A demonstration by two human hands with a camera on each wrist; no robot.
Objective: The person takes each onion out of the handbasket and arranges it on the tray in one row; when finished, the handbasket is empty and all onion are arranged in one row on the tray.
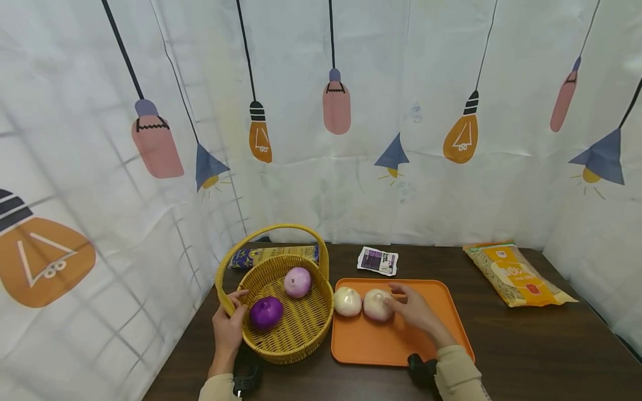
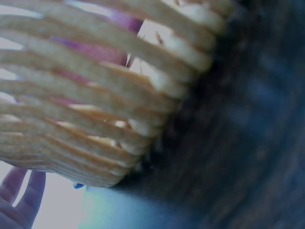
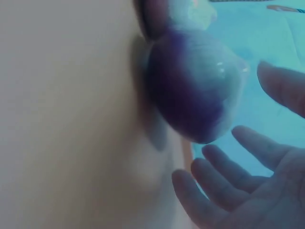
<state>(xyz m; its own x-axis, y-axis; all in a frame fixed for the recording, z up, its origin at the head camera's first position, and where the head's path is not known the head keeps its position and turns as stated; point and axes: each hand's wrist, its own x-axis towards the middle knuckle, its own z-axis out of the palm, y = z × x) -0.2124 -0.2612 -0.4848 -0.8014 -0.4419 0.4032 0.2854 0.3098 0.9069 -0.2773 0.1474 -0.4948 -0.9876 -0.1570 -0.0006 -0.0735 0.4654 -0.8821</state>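
A yellow woven basket (image 1: 288,353) holds a dark purple onion (image 1: 266,313) and a lighter purple onion (image 1: 298,282). The left hand (image 1: 228,328) grips the basket's left rim by the handle's base; in the left wrist view the basket wall (image 2: 95,100) hides most of that hand (image 2: 21,200). Two pale onions, one at left (image 1: 348,301) and one at right (image 1: 378,304), sit side by side on an orange tray (image 1: 371,345). The right hand (image 1: 416,309) is at the right-hand onion, its fingers spread; in the right wrist view the hand (image 3: 248,176) shows a gap to the onion (image 3: 195,88).
Behind the basket lies a yellow and blue package (image 1: 281,254). A small white and purple packet (image 1: 378,261) is behind the tray. On the right of the dark table (image 1: 521,345) lies a yellow bag (image 1: 519,274). Patterned white cloth (image 1: 301,195) hangs around the table.
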